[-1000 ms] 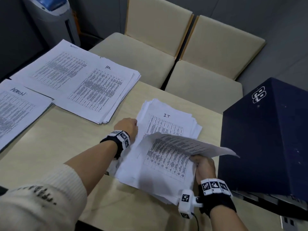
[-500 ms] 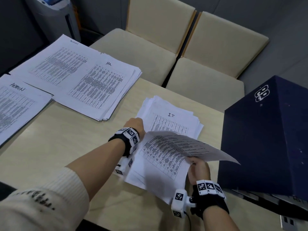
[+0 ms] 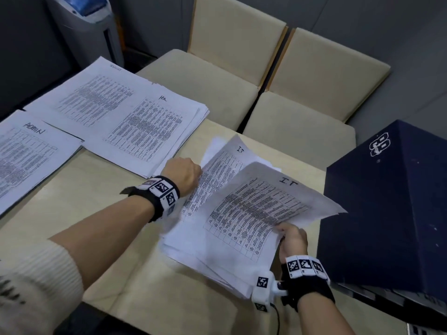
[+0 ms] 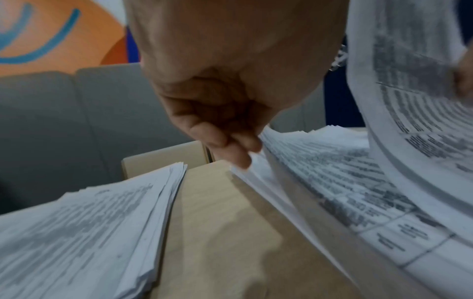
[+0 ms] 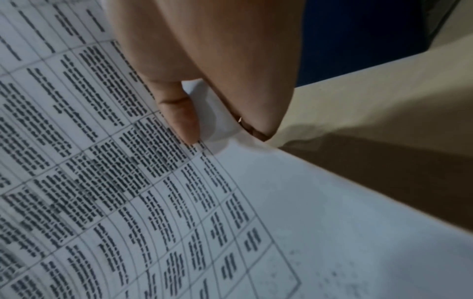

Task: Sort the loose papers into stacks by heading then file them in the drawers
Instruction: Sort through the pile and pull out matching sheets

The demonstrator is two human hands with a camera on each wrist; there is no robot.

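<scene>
A loose stack of printed sheets headed "I.T" (image 3: 225,163) lies on the table in front of me. My left hand (image 3: 185,171) grips its left edge, fingers curled under several raised sheets (image 4: 294,161). My right hand (image 3: 291,240) pinches the near right corner of the top I.T sheet (image 3: 256,209) and holds it lifted over the stack; thumb (image 5: 179,113) on top, fingers beneath. To the left lie the "HR" stack (image 3: 150,131), another stack (image 3: 94,97) behind it, and the "ADMIN" stack (image 3: 26,153). A dark blue drawer box (image 3: 391,209) stands at the right.
Two cream chairs (image 3: 217,76) are pushed against the table's far side. A grey and blue machine (image 3: 87,22) stands at the back left. Bare table top (image 3: 101,189) shows between the stacks and near my forearms.
The left hand has lifted the left edge of the I.T stack, so the sheets tilt up. The right hand's sheet has swung flatter, its I.T heading now showing.
</scene>
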